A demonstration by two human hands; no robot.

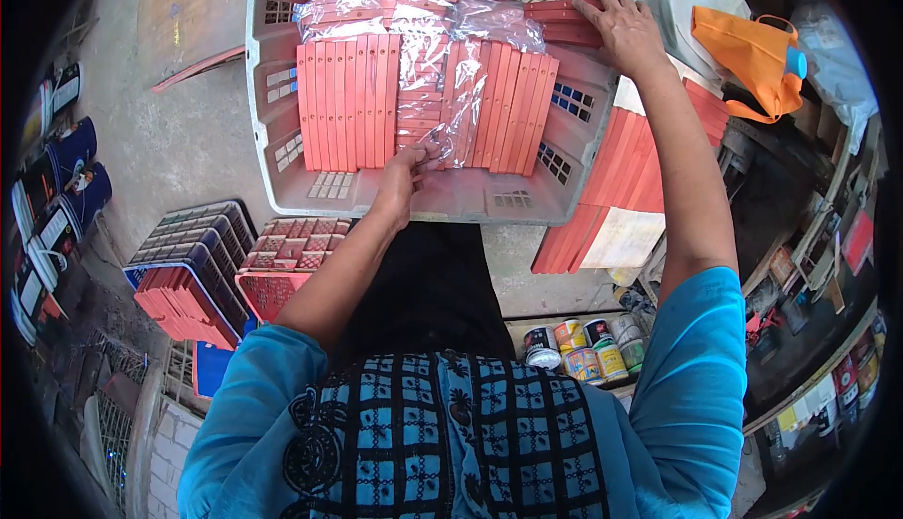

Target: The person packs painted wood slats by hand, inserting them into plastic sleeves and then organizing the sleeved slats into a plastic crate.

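Observation:
A grey plastic crate in front of me holds rows of red-painted wooden strips, several with small holes. Clear plastic wrap covers the middle bundle and runs over the upper ones. At the crate's near side, my left hand has its fingers curled against the lower end of the wrapped bundle, pinching the plastic. My right hand reaches over the crate's upper right corner. Its fingers close on the end of a bundle of red strips lying crosswise; the thumb is partly hidden.
Right of the crate stand stacked red strips and an orange bag. Smaller crates with red pieces sit at lower left. Paint cans stand by my right elbow, and dark blue buckets line the far left.

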